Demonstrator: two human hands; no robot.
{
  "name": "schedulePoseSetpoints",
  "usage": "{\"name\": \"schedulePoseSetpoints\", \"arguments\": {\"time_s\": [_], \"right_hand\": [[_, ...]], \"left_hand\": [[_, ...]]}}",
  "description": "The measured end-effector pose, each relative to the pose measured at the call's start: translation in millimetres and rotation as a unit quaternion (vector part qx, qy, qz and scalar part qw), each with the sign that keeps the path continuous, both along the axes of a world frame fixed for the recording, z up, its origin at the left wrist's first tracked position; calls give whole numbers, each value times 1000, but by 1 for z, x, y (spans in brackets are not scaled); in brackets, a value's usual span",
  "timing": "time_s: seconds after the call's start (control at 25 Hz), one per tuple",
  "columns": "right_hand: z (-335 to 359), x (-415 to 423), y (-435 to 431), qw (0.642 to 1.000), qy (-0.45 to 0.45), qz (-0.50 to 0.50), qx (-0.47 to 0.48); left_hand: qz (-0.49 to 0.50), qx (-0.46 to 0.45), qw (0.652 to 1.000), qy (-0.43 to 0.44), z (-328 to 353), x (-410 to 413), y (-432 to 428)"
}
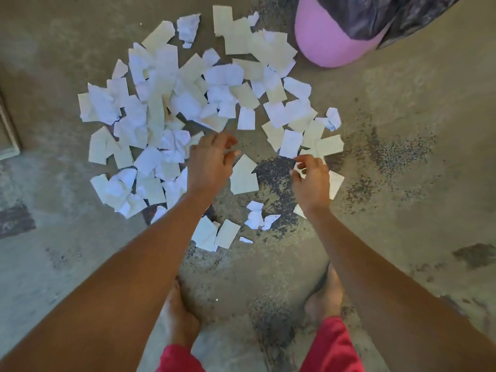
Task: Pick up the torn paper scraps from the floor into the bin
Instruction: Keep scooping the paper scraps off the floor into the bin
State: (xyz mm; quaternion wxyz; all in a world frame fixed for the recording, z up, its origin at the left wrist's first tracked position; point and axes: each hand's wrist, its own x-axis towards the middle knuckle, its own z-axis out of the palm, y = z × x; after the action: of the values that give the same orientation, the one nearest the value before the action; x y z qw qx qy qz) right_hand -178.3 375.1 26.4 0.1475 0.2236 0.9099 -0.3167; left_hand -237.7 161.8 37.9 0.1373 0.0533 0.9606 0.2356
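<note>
Paper scraps [188,103] light, flimsy; pinch lifted edges. Left hand [209,162] loosely curled, empty. Right hand [312,181] maybe pinching scrap, cannot tell.

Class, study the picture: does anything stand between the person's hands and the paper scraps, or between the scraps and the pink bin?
Nothing visible does. The left hand and right hand hang directly over the paper scraps, and only more scraps and bare floor lie on the way to the pink bin at the far right.
</note>
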Motion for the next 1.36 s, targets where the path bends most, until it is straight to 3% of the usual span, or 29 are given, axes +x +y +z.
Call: {"name": "schedulePoseSetpoints", "arguments": {"time_s": [0.12,0.2,0.4,0.64,0.84,1.0,1.08,1.24,1.36], "right_hand": [[-37,56,-9,982,-143,124,26],[-53,83,-15,954,-182,225,77],[-76,114,-31,926,-132,315,161],[-87,127,-33,937,-109,294,152],[-81,133,-25,978,-50,190,75],[-75,120,-39,969,-10,243,44],[-76,110,-53,961,-17,273,53],[-83,97,-82,939,-72,318,107],[-85,95,-91,946,-105,293,87]], "left_hand": [[-84,-45,991,-97,-31,74,-5],[-131,-78,977,-148,-49,120,-3],[-242,-192,939,-148,-80,194,1],[-278,-235,929,-66,-101,205,4],[-236,-219,944,-64,-92,201,-5],[-103,-169,977,-74,-84,201,-21],[-57,-154,983,-87,-85,201,-27],[-84,-183,976,-79,-96,195,-28],[-74,-216,968,-100,-96,188,-21]]}}
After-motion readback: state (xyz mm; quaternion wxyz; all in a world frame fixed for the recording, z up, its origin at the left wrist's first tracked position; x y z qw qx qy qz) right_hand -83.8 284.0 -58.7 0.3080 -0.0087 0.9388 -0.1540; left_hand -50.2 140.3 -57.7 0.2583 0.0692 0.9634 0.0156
